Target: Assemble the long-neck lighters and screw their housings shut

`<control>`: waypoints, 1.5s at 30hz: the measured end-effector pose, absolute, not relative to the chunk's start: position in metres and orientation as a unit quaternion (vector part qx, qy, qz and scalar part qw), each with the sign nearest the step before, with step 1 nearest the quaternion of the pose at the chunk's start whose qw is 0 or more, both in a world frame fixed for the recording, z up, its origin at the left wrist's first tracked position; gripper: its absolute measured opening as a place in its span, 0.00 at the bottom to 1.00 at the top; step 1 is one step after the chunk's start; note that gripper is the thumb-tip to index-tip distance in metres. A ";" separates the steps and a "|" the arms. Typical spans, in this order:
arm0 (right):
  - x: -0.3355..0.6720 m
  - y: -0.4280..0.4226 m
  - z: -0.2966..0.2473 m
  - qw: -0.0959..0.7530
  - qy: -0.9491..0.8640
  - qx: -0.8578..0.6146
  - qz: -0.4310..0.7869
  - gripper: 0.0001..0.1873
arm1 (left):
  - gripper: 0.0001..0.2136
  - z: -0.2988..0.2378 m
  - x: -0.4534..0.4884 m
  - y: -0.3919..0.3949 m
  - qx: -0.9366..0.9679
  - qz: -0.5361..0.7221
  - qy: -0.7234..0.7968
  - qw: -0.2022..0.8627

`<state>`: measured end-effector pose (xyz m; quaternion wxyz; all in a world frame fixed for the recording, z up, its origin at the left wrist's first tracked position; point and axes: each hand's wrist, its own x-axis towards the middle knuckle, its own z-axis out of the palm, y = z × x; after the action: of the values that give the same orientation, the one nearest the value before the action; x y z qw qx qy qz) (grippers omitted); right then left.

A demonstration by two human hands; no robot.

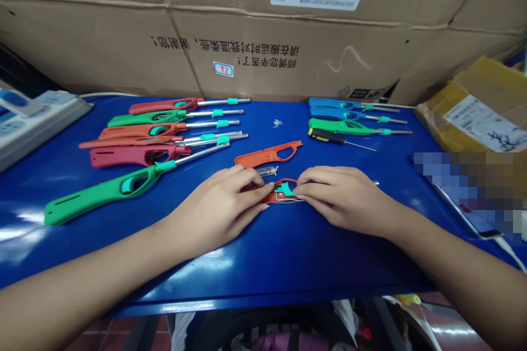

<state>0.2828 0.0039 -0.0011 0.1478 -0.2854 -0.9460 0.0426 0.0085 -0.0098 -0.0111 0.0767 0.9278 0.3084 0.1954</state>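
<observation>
Orange lighter shell (276, 196) | flat on blue table (288, 252), centre, between both hands | left hand (218, 208) fingertips pressed together on its left end | right hand (341, 197) fingertips pinching at teal trigger (284, 189) | likely light, stiff thin plastic, loose insides; best held by the edges

The table (288, 263) is glossy blue, reflecting light. The lighters (135, 153) at left have matt plastic handles and shiny metal tubes. The boxes (123, 27) behind are rough brown cardboard.
</observation>
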 end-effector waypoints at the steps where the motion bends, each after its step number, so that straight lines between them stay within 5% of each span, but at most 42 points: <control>1: 0.283 0.004 -0.001 0.146 -0.948 -0.281 0.028 0.12 | 0.13 -0.011 0.009 -0.010 0.928 0.195 0.308 0.077; 25: 0.278 0.004 -0.008 0.137 -0.943 -0.302 0.032 0.10 | 0.14 -0.013 0.010 -0.008 0.896 0.212 0.344 0.185; 45: 0.280 0.002 -0.008 0.148 -0.948 -0.281 -0.030 0.13 | 0.19 -0.015 0.009 -0.008 0.909 0.203 0.329 0.155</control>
<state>0.2798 0.0021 -0.0077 0.1480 -0.2813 -0.9477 -0.0305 0.0094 -0.0078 -0.0147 0.1546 0.9094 0.3285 0.2029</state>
